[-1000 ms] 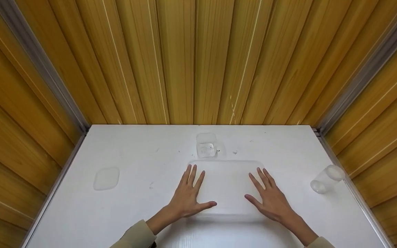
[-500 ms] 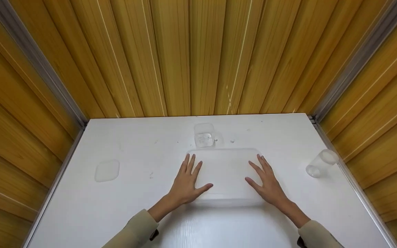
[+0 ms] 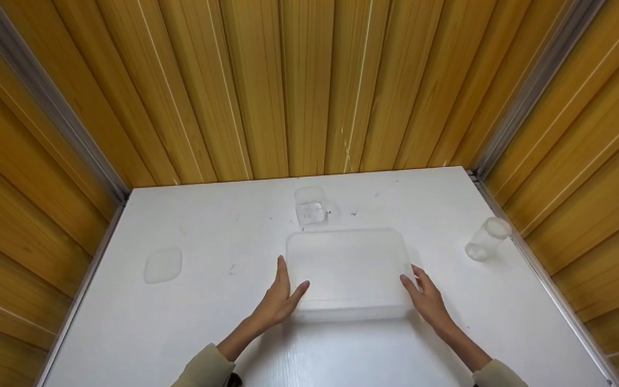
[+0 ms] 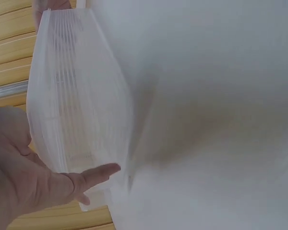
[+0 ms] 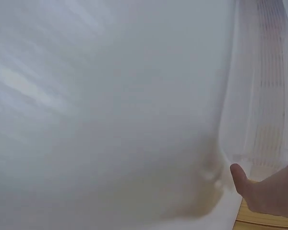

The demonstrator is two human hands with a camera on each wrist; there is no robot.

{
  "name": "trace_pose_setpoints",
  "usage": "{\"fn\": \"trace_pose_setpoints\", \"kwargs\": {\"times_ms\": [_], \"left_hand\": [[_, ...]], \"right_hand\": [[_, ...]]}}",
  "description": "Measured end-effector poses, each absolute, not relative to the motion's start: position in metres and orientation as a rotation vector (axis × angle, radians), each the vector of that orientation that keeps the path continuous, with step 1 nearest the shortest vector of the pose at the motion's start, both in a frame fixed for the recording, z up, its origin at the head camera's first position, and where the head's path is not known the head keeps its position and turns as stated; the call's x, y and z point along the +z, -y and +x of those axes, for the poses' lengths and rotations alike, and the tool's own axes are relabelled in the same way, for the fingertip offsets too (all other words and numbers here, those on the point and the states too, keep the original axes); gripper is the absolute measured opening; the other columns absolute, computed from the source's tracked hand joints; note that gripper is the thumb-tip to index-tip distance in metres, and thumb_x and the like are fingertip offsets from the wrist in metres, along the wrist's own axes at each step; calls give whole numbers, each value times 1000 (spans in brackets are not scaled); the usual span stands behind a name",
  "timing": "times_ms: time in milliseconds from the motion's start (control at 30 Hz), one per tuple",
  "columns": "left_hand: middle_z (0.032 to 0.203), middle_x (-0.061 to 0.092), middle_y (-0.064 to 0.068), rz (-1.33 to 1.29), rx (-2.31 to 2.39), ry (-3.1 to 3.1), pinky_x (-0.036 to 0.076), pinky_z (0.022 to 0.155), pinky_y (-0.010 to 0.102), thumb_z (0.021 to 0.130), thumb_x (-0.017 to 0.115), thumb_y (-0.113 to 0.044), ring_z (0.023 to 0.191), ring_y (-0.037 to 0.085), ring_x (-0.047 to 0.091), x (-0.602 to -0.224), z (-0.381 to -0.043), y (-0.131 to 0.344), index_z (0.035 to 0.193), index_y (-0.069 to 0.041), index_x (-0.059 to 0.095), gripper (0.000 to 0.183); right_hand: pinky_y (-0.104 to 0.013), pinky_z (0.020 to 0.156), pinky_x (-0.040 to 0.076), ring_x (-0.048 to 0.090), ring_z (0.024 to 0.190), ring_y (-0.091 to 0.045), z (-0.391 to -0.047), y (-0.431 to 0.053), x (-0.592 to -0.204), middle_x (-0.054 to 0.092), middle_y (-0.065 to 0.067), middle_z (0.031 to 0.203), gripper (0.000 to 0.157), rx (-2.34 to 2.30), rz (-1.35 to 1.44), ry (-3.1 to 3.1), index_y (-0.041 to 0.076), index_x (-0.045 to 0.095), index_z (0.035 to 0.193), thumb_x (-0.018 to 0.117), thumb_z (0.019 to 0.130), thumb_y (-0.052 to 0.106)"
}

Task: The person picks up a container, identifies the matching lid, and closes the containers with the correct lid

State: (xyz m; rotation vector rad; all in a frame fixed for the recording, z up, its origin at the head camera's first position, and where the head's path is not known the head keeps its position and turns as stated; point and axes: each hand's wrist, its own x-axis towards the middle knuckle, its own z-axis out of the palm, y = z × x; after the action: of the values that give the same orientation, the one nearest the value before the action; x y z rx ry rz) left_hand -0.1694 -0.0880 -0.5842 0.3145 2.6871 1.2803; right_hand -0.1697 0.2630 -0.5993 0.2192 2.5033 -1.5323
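A large translucent plastic storage box [image 3: 348, 269] with a flat lid lies on the white table in the head view. My left hand [image 3: 277, 301] holds its near left side, thumb over the lid's edge and fingers along the side wall. At the opposite side, my right hand [image 3: 429, 301] grips the box with its thumb at the top edge; its other fingers are partly hidden. The left wrist view shows the ribbed wall of the box [image 4: 81, 96] with my left hand [image 4: 38, 177] against it. In the right wrist view, my right hand [image 5: 273, 194] is at a corner.
Behind the box stands a small clear square container [image 3: 310, 207]. A thin translucent square lid [image 3: 163, 265] lies at left. Toward the right edge is a clear cylindrical jar [image 3: 487, 240]. Wood-patterned walls [image 3: 304, 91] close off the back and sides of the white table [image 3: 207, 215].
Both hands have slid outward from flat on the lid to the sides of the box and now hold it there. The head view has shifted slightly.
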Motion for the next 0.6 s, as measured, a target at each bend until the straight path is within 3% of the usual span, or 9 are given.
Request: {"fn": "trace_pose_setpoints", "kwargs": {"times_ms": [67, 300, 467, 567, 600], "left_hand": [[164, 2, 39, 267, 1322, -2632, 20, 123, 64, 106, 48, -47, 151, 55, 18, -582, -165, 91, 156, 14, -8, 96], [155, 26, 45, 314, 1286, -2513, 32, 116, 68, 104, 49, -53, 140, 59, 39, -578, -168, 85, 157, 12, -10, 102], [158, 24, 42, 366, 1293, -2408, 30, 120, 64, 102, 51, -55, 145, 55, 35, -578, -186, 63, 156, 10, -15, 108], [165, 14, 36, 351, 1354, -2287, 24, 124, 60, 97, 65, -46, 153, 48, 25, -576, -199, 54, 157, 4, -22, 117], [166, 10, 34, 335, 1380, -2235, 27, 123, 60, 95, 70, -41, 153, 47, 24, -574, -203, 51, 157, 0, -24, 121]], "right_hand": [[-66, 122, 22, 15, 154, -51, -166, -260, -597, 14, -27, 168, 76, -1511, 229, -2466, 3, 16, 162, 45, 108, 47], [-63, 124, 17, 6, 155, -49, -157, -279, -593, 5, -28, 169, 81, -1515, 242, -2332, 1, 10, 163, 50, 106, 43], [-67, 121, 20, 3, 155, -51, -160, -304, -595, -2, -28, 169, 84, -1565, 274, -2272, 2, 1, 163, 44, 107, 48], [-70, 121, 15, -3, 155, -52, -167, -314, -597, -10, -27, 169, 86, -1558, 258, -2265, 4, -9, 163, 35, 108, 54], [-70, 121, 14, -4, 155, -52, -170, -317, -598, -10, -27, 169, 85, -1557, 248, -2271, 5, -10, 163, 33, 108, 55]]}}
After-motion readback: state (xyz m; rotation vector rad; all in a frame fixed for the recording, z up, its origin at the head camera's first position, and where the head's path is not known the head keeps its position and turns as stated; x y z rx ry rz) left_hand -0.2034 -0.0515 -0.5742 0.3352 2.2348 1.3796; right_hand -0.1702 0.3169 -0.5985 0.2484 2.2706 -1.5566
